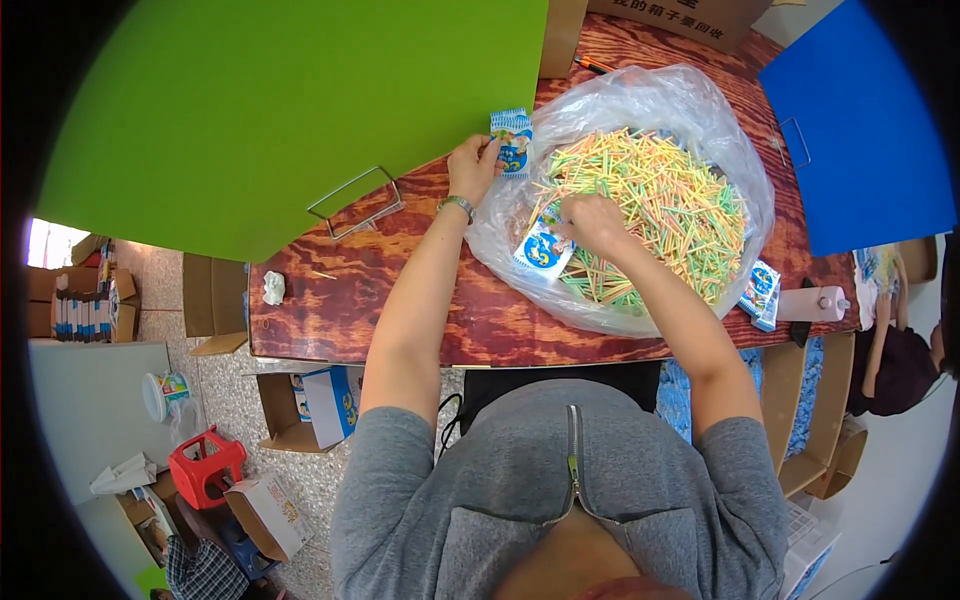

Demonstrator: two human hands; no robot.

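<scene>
My left hand is closed on a small stack of blue-and-white packets, at the left edge of a clear plastic bag. The wide-open bag holds a heap of thin candy-like sticks in yellow, green and pink. Over the heap's left side, my right hand has its fingers closed at the upper edge of another blue-and-white packet. Its fingertips are partly hidden. More such packets rest on the table right of the bag.
The red-brown wood-grain table carries a green panel, a blue panel, wire stands, an orange pen, crumpled tissue and a pink bottle. Cartons and a red stool stand below; other people sit nearby.
</scene>
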